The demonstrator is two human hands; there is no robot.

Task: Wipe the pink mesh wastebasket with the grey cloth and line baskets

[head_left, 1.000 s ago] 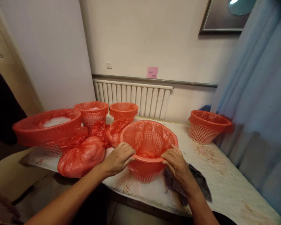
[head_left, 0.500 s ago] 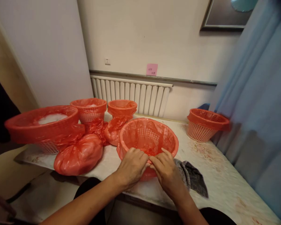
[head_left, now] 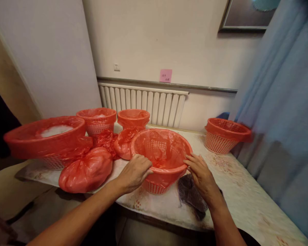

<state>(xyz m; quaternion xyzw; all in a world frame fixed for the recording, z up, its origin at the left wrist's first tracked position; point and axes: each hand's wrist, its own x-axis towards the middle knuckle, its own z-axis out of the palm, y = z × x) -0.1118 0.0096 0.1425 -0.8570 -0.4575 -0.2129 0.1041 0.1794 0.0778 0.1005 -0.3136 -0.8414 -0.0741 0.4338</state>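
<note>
A red plastic basket (head_left: 161,178) lined with a thin red bag (head_left: 161,150) stands at the near edge of the table (head_left: 243,198). My left hand (head_left: 133,172) grips its near-left rim, fingers curled over the bag's edge. My right hand (head_left: 201,172) rests against the right rim with fingers stretched toward it. A dark grey cloth (head_left: 191,196) lies on the table under my right wrist.
To the left are a big lined basket (head_left: 45,140) holding something white, a knotted full red bag (head_left: 86,172), and two smaller lined baskets (head_left: 97,120) (head_left: 133,118). An unlined basket (head_left: 226,135) sits at the right near a blue curtain (head_left: 282,112). A radiator (head_left: 143,104) runs behind.
Both hands were together at the front of the rim; now they have spread apart to the left and right sides, and the bag's edge sits folded over the rim.
</note>
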